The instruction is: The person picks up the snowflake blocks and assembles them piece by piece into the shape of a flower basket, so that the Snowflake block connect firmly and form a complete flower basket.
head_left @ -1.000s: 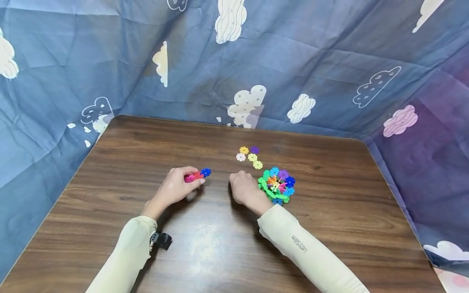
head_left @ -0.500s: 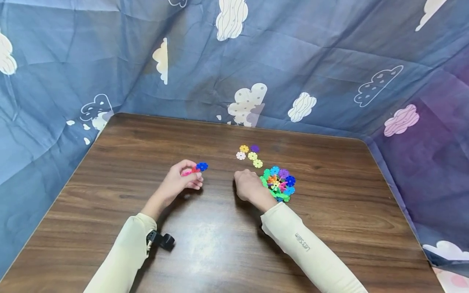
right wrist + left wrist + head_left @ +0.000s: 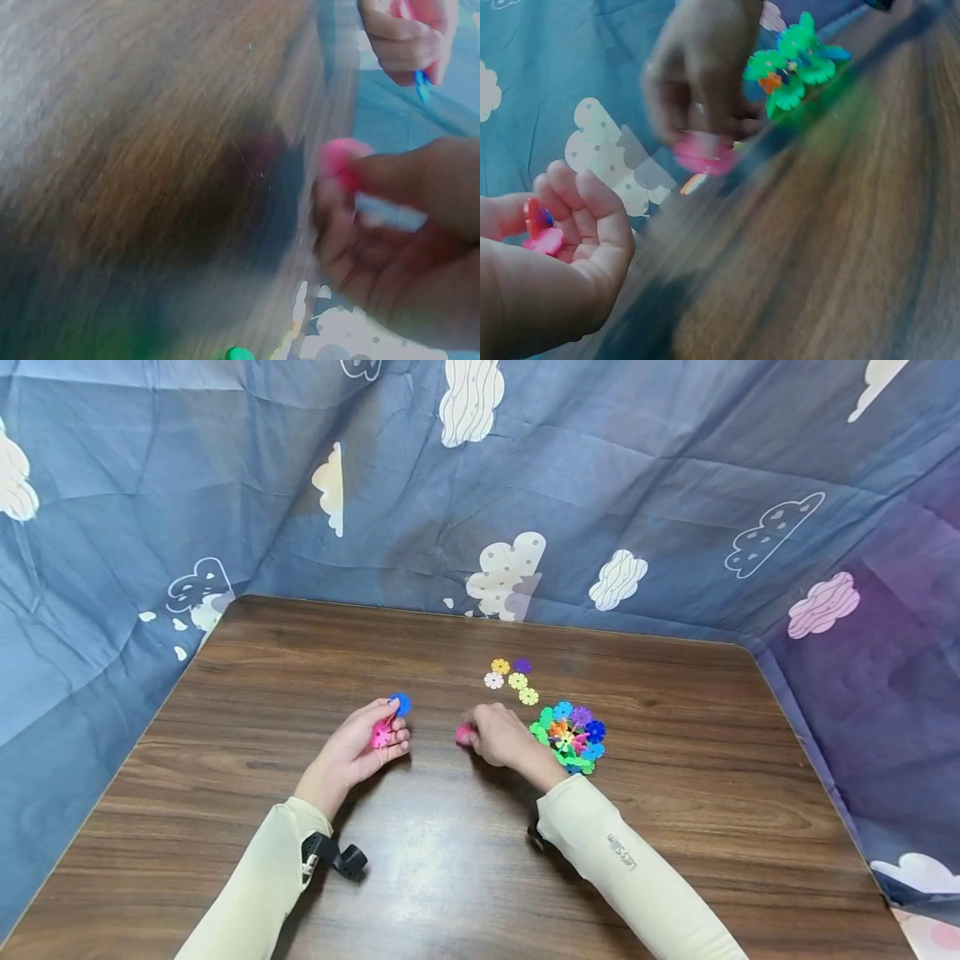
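Note:
My left hand [image 3: 352,747] pinches a small joined piece of notched plastic discs: a blue disc [image 3: 402,703] at the top, a pink disc [image 3: 381,735] below, and a red disc [image 3: 532,217] between them. The palm is turned partly up. Between thumb and fingertips, my right hand [image 3: 501,737] holds a single pink disc [image 3: 465,735], just above the table and apart from the left hand's piece. Right beside the right wrist sits a flower-like cluster [image 3: 566,739] of linked green, blue, purple and orange discs.
Several loose discs lie flat behind the right hand: orange [image 3: 500,667], purple [image 3: 522,666], white [image 3: 492,680] and two yellow ones [image 3: 528,696]. The brown wooden table [image 3: 637,860] meets a blue cloud-printed cloth [image 3: 405,527] at its back edge.
My left hand has rolled palm-up, turning its joined discs to show the pink one. The right hand has lifted a pink disc from the table, and it now shows at the fingertips.

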### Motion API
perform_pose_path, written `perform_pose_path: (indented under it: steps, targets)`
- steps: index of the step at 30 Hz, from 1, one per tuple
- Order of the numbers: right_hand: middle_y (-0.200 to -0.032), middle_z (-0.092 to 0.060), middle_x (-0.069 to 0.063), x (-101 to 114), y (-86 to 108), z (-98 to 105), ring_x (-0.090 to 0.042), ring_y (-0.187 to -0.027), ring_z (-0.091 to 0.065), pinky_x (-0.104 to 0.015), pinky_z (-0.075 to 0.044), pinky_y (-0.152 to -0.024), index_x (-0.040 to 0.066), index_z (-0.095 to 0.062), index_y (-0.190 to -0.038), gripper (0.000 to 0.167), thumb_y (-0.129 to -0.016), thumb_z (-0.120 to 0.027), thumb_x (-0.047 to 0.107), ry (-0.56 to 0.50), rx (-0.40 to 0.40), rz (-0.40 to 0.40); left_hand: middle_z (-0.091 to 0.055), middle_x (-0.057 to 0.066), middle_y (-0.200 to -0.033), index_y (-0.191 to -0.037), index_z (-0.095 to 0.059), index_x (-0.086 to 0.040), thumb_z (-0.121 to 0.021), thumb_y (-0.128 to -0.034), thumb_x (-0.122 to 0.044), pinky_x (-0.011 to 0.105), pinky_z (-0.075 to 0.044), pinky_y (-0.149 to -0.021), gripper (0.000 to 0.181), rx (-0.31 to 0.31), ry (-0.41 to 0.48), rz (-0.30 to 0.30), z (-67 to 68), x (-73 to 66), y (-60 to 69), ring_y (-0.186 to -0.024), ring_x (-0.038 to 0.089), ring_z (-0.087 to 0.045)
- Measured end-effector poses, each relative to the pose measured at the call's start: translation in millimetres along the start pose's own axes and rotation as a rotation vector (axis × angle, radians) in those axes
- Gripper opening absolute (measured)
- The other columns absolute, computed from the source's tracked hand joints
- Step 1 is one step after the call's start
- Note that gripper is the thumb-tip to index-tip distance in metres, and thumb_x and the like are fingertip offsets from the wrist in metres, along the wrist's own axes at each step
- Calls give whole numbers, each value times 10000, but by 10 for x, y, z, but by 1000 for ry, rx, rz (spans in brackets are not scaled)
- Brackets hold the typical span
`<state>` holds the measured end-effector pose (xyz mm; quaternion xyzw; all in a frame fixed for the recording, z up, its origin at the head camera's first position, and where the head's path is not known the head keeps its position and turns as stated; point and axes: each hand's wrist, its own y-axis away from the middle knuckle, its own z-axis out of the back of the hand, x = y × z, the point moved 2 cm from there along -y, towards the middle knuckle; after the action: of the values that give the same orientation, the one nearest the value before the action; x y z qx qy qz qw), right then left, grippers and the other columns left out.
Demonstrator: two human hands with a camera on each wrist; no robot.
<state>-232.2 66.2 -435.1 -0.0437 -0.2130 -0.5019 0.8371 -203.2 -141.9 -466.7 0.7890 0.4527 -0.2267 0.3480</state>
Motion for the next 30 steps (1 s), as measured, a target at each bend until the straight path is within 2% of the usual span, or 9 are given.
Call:
perform_pose_path:
  steps: [5, 10, 19, 26, 30]
  targets:
    - [-687, -656, -34, 20, -37, 14, -139, -571, -653, -242, -519, -581, 68, -685, -900, 195, -999, -607, 217, -229, -96, 169, -623, 20, -748, -933, -470, -144, -401, -1075, -155, 259, -566, -652, 159, -62, -135, -6, -44, 20, -13, -671, 121, -622]
    - [-779, -701, -97, 81, -69, -11, -148, -639, -665, -211, -535, -624, 26, -704, -1000, 212, -1035, -536, 151, -292, -118, 257, -675, 50, -835, -885, -480, -125, -411, -1065, -122, 261, -583, -660, 193, -57, -195, -9, -103, 42, -44, -698, 136, -681]
    - [-773, -699, -98, 105, -53, -2, -63, -601, -583, -218, -520, -617, 37, -701, -979, 207, -1035, -536, 147, -261, -138, 261, -590, 39, -786, -855, -530, -90, -466, -1036, -77, 244, -596, -656, 193, -111, -201, -10, -125, 48, -55, -659, 126, -637]
    - [-713, -540, 20, 158, -58, -5, -132, -671, -497, -270, -458, -637, 49, -667, -924, 186, -1028, -537, 132, -96, -174, 325, -606, 24, -741, -883, -568, -69, -498, -1019, -76, 229, -593, -613, 153, -189, -187, -21, -159, 41, -42, -600, 106, -632]
    - [-684, -522, 27, 198, -44, -10, -117, -625, -484, -236, -444, -588, 45, -659, -895, 194, -1025, -534, 117, -83, -178, 337, -605, 22, -725, -896, -584, -43, -506, -1002, -52, 216, -582, -590, 131, -215, -217, -40, -187, 55, -49, -583, 97, -614]
